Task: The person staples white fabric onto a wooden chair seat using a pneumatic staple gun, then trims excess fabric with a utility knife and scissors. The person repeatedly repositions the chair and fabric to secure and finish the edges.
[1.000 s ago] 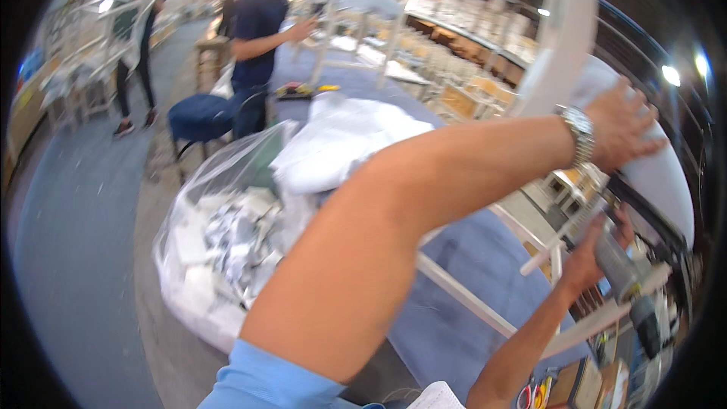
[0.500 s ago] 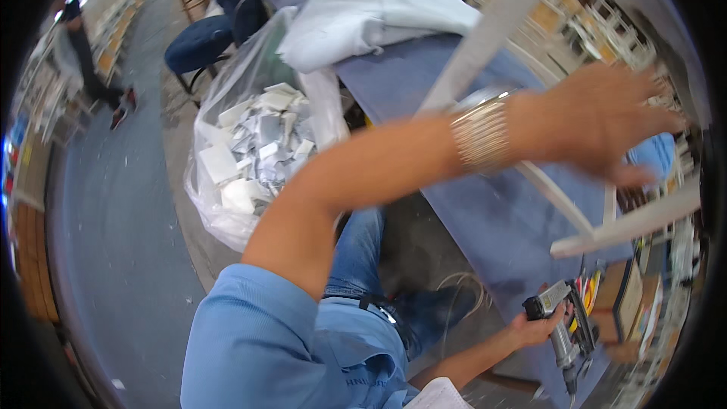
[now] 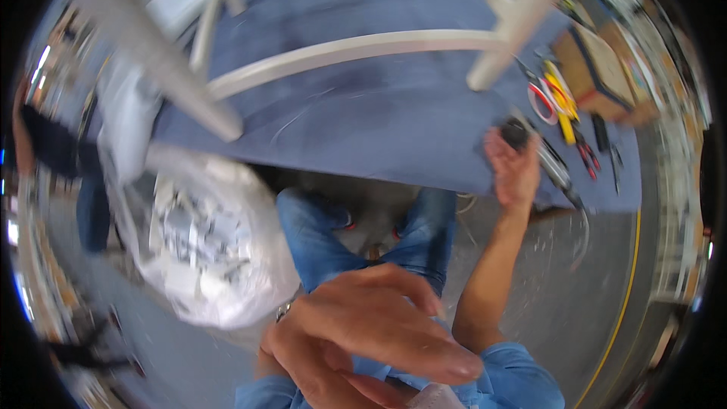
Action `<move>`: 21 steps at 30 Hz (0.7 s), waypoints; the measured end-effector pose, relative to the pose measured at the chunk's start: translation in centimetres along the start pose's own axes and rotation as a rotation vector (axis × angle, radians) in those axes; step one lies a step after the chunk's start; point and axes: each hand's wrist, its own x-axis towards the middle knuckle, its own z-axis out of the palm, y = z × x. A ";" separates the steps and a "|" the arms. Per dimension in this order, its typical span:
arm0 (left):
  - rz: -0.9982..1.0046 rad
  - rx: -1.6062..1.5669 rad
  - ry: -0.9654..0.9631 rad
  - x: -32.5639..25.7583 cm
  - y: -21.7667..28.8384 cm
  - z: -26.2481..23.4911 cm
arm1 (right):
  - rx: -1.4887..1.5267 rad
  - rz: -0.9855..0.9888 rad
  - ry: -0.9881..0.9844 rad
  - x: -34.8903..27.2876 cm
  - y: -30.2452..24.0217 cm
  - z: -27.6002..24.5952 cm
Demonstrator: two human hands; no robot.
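1. The right hand (image 3: 513,170) reached to the near edge of the blue-covered bench (image 3: 379,113), at about two o'clock in the view, palm up toward the camera.
2. Its fingers (image 3: 500,148) were loosely spread and curled up against a dark tool (image 3: 518,133); the tool sat at twelve o'clock from the fingertips, touching them, but whether they actually clamped it could not be told.
3. The dark tool looked small, rounded and black, blurred, resting on the bench cloth, with a slim metal part (image 3: 556,174) running off toward four o'clock past the hand.
4. The left hand (image 3: 375,337) hung close under the camera at six o'clock, holding nothing, fingers (image 3: 424,348) extended and slightly apart, well away from the tool.
5. Red- and yellow-handled pliers (image 3: 556,98) lay just at one o'clock from the tool.
6. A white frame (image 3: 356,49) stood on the bench; a clear bag of scraps (image 3: 201,238) sat at nine o'clock on the floor.
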 end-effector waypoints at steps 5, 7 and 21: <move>-0.498 0.038 0.079 2.3 -0.4 2.8 | -0.443 0.281 -0.042 -1.1 -1.5 2.8; -0.578 0.139 -0.058 3.5 -1.8 2.9 | -0.617 0.260 -0.039 -0.8 -0.9 3.3; -0.467 0.813 -0.230 6.2 -3.8 7.8 | -0.765 -0.025 -0.070 -2.3 0.1 3.5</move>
